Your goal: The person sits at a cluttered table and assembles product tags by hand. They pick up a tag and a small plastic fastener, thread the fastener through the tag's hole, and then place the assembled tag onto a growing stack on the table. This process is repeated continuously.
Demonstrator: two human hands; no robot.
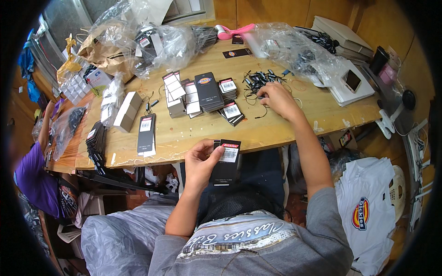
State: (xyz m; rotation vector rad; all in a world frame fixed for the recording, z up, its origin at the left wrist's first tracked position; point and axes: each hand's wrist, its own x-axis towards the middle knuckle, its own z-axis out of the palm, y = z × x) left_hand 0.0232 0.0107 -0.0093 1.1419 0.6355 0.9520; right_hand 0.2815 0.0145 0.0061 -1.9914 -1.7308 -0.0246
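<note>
My left hand (202, 158) grips black cardboard hang tags (225, 168) at the table's front edge, its thumb over a white barcode label with a red strip. Farther right, my right hand (278, 99) reaches to the near edge of a heap of black hang tag strings (258, 82); its fingertips pinch together among the cords there. Between the hands and the back of the table stand a stack of black tags (209, 92), a stack of white label cards (174, 94) and several barcode-labelled tags (231, 110). Another tag (146, 133) with its string attached lies to the left.
A fanned bundle of strung tags (95, 142) and a white box (128, 112) sit at left. Clear plastic bags (170, 48), a pink-handled tool (230, 32) and a phone (352, 80) lie farther back. Someone in purple (37, 179) is at far left.
</note>
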